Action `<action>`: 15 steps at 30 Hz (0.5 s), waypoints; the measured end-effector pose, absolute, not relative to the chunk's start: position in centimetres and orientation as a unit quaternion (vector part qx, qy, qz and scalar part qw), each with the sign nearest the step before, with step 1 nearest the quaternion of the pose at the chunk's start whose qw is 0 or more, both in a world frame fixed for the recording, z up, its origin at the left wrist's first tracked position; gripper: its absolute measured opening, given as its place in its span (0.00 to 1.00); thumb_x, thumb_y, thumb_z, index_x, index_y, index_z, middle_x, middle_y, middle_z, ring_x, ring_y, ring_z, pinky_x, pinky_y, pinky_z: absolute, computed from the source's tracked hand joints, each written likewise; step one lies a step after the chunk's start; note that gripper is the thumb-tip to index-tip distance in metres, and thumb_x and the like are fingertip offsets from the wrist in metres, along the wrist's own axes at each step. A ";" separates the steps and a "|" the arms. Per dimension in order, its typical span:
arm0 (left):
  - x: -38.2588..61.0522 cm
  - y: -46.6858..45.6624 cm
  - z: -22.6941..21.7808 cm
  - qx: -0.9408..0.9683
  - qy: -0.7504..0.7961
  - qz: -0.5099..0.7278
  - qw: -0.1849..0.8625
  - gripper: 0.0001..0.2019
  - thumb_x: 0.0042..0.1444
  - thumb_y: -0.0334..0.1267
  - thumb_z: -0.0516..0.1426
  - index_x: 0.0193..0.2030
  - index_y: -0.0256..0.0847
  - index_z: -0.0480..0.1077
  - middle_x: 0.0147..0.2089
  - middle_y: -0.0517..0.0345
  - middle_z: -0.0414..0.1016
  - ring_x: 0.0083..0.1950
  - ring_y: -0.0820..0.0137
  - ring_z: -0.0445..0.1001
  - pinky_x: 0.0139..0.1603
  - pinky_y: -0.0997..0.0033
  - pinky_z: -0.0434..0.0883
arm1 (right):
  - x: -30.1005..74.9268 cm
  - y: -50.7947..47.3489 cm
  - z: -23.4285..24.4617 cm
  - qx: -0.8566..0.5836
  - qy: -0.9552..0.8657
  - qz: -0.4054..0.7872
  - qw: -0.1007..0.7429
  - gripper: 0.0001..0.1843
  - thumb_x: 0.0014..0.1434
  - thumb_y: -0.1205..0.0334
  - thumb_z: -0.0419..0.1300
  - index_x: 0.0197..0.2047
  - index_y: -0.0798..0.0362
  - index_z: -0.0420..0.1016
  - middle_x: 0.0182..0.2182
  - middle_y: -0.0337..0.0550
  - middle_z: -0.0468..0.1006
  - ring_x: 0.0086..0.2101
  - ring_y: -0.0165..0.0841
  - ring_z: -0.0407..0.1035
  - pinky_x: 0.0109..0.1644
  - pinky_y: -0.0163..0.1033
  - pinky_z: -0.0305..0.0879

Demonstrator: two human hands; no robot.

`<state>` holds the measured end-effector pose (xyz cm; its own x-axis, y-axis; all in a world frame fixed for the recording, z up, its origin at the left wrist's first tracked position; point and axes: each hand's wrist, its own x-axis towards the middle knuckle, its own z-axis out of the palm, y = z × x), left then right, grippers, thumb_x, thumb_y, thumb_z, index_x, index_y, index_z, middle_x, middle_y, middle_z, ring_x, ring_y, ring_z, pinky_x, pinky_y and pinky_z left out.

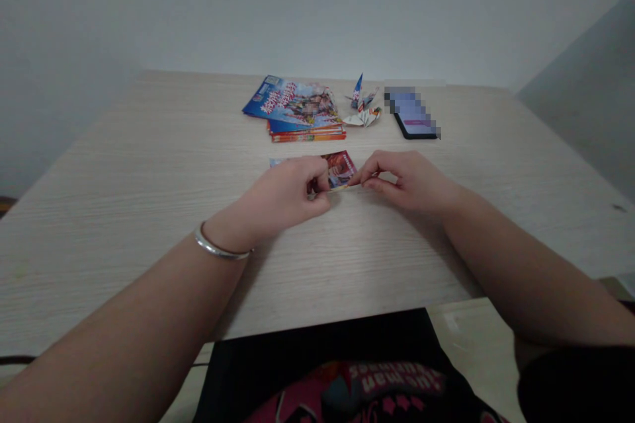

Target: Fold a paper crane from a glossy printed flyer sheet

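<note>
A small folded sheet of printed paper (340, 168), red and blue, lies on the table between my two hands. My left hand (292, 192), with a silver bangle at the wrist, is closed over its left part, and the curled fingers hide much of it. At the right corner of the paper, the fingertips of my right hand (404, 178) are pinched together on its edge. Just beyond stand two paper cranes: a blue one (359, 96) with a pointed tip upright, and a pale one (364, 117) lying low in front of it.
A stack of printed leaflets (297, 106), blue on top with orange edges below, lies behind my left hand. To the right of the cranes is a phone (417, 115) with its screen lit. The pale wooden table (149, 165) reaches back to a plain wall (317, 6).
</note>
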<state>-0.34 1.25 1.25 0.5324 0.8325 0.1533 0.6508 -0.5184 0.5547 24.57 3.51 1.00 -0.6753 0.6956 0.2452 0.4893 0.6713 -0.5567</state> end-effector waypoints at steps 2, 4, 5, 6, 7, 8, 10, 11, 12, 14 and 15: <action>-0.6 1.4 1.0 0.847 0.434 0.204 0.229 0.04 0.49 0.29 0.56 0.29 0.41 0.66 0.29 0.62 0.71 0.29 0.72 0.67 0.31 0.71 0.59 | 24.9 3.7 1.1 -0.341 -0.883 0.233 0.222 0.08 0.63 0.59 0.59 0.41 0.50 0.79 0.37 0.43 0.85 0.36 0.35 0.76 0.41 0.40 0.68; -0.9 1.6 0.9 0.849 0.429 0.204 0.230 0.04 0.49 0.29 0.56 0.29 0.42 0.66 0.28 0.62 0.70 0.29 0.72 0.66 0.30 0.71 0.59 | 25.2 3.9 1.1 -0.348 -0.881 0.233 0.222 0.08 0.63 0.58 0.59 0.40 0.50 0.79 0.36 0.42 0.84 0.35 0.35 0.75 0.40 0.39 0.67; -1.1 1.7 0.8 0.852 0.425 0.202 0.229 0.04 0.49 0.29 0.56 0.28 0.42 0.65 0.28 0.63 0.70 0.28 0.72 0.65 0.30 0.71 0.58 | 25.5 4.0 1.1 -0.350 -0.880 0.232 0.222 0.08 0.63 0.58 0.59 0.40 0.50 0.79 0.36 0.42 0.84 0.35 0.34 0.75 0.40 0.39 0.66; -1.2 1.8 0.7 0.855 0.420 0.201 0.230 0.04 0.49 0.30 0.56 0.28 0.42 0.65 0.27 0.63 0.69 0.28 0.72 0.65 0.29 0.71 0.58 | 25.7 4.2 1.0 -0.351 -0.880 0.230 0.223 0.08 0.63 0.58 0.59 0.39 0.50 0.79 0.36 0.42 0.84 0.35 0.34 0.75 0.40 0.39 0.66; -1.4 1.9 0.7 0.857 0.416 0.199 0.230 0.04 0.49 0.30 0.56 0.28 0.42 0.65 0.27 0.63 0.69 0.28 0.73 0.65 0.29 0.71 0.58 | 25.9 4.3 1.0 -0.353 -0.880 0.226 0.225 0.08 0.63 0.59 0.59 0.39 0.50 0.78 0.36 0.42 0.84 0.35 0.34 0.74 0.39 0.39 0.66; -1.5 2.0 0.7 0.859 0.415 0.194 0.230 0.03 0.49 0.30 0.56 0.28 0.42 0.64 0.27 0.63 0.69 0.27 0.73 0.65 0.29 0.72 0.57 | 26.2 4.5 0.9 -0.355 -0.879 0.222 0.227 0.07 0.63 0.59 0.59 0.38 0.51 0.78 0.35 0.42 0.84 0.35 0.34 0.74 0.39 0.39 0.65; -1.8 2.1 0.7 0.860 0.422 0.177 0.226 0.03 0.48 0.31 0.56 0.28 0.42 0.64 0.25 0.64 0.69 0.26 0.73 0.64 0.28 0.72 0.56 | 26.7 4.8 0.7 -0.361 -0.877 0.215 0.233 0.08 0.63 0.58 0.59 0.38 0.51 0.78 0.34 0.42 0.83 0.34 0.34 0.73 0.38 0.39 0.65; -1.9 2.2 0.7 0.859 0.431 0.164 0.223 0.03 0.48 0.31 0.56 0.28 0.43 0.64 0.25 0.64 0.69 0.25 0.73 0.64 0.27 0.72 0.56 | 26.9 4.9 0.6 -0.365 -0.875 0.213 0.235 0.08 0.63 0.58 0.59 0.38 0.51 0.78 0.34 0.42 0.83 0.34 0.34 0.73 0.38 0.39 0.64; -2.0 2.3 0.7 0.858 0.443 0.148 0.215 0.03 0.48 0.31 0.56 0.27 0.43 0.64 0.24 0.64 0.69 0.25 0.73 0.64 0.27 0.72 0.56 | 27.1 5.0 0.5 -0.369 -0.874 0.212 0.235 0.08 0.62 0.57 0.59 0.37 0.51 0.78 0.33 0.42 0.83 0.33 0.33 0.73 0.37 0.38 0.64; -2.3 2.4 0.6 0.857 0.465 0.116 0.189 0.03 0.48 0.32 0.56 0.27 0.43 0.66 0.25 0.63 0.70 0.25 0.72 0.64 0.27 0.71 0.56 | 27.4 5.2 0.3 -0.374 -0.873 0.211 0.232 0.09 0.62 0.56 0.59 0.37 0.52 0.77 0.33 0.42 0.83 0.33 0.33 0.73 0.37 0.38 0.64; -2.5 2.5 0.6 0.858 0.474 0.106 0.170 0.02 0.48 0.33 0.56 0.27 0.43 0.66 0.25 0.62 0.71 0.25 0.72 0.64 0.27 0.71 0.56 | 27.5 5.3 0.3 -0.374 -0.873 0.210 0.230 0.09 0.61 0.56 0.59 0.37 0.52 0.77 0.33 0.42 0.82 0.33 0.33 0.73 0.37 0.38 0.64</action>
